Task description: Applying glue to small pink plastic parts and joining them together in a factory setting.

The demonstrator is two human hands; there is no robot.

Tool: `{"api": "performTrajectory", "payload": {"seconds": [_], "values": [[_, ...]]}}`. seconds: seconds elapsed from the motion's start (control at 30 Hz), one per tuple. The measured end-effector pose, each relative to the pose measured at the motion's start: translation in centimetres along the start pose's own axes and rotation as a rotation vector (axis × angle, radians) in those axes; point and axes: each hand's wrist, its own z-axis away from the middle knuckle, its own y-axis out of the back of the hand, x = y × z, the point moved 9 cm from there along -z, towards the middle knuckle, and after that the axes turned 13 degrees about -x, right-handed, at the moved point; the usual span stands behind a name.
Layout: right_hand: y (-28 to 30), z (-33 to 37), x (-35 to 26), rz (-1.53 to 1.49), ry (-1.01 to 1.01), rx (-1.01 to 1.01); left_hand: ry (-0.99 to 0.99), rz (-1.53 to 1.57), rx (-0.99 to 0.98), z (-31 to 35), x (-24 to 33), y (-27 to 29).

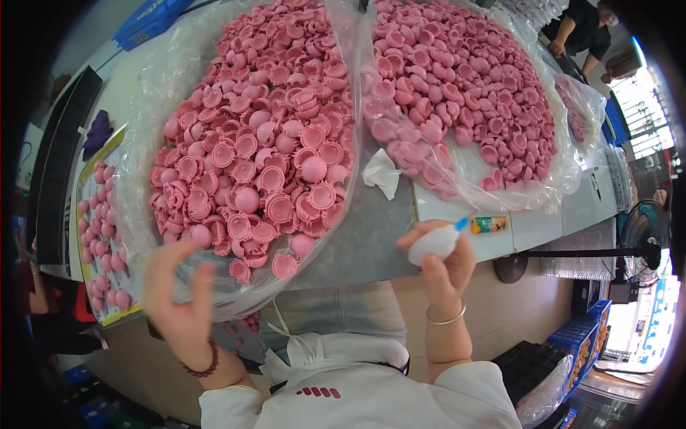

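– From where is this scene viewed?
– From a worker's head, a fisheye camera looks steeply down at close range, taking in the wearer's white shirt (400, 397) below and a gray worktable (379, 222) ahead.

pink half-shells (266, 132), white bottle (431, 245) (blue tip (462, 224)), silver bangle (444, 322), dark red bracelet (214, 357), grey tabletop (371, 229)

Right grip (444, 266) wrapped firmly round a white squeeze bottle (431, 244), blue tip pointing up and away! Across went the eye to the left grip (179, 300), blurred, fingers spread beside the left heap of pink shells (264, 154), while a crumpled tissue (382, 173) lay on the grey table (379, 239)
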Motion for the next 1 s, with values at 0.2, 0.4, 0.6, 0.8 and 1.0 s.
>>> {"api": "performTrajectory", "payload": {"seconds": [0.2, 0.4, 0.6, 0.8, 1.0], "values": [[-1.4, -0.1, 2.6, 0.111, -0.192, -0.161, -0.012, 0.153, -0.247, -0.3, 1.6, -5.9], [-1.2, -0.1, 2.3, 0.04, -0.242, -0.141, -0.087, 0.013, -0.24, -0.4, 2.0, -4.8], [-1.6, -0.1, 2.5, 0.087, -0.253, -0.158, -0.034, -0.068, -0.295, 0.1, 2.3, -4.8], [-1.7, -0.1, 2.2, 0.056, -0.243, -0.145, -0.059, 0.027, -0.106, 0.6, 1.0, -3.7], [-1.5, 0.1, 2.1, 0.007, -0.226, -0.159, 0.043, 0.305, 0.1, 1.5, 0.4, -1.7]]}}
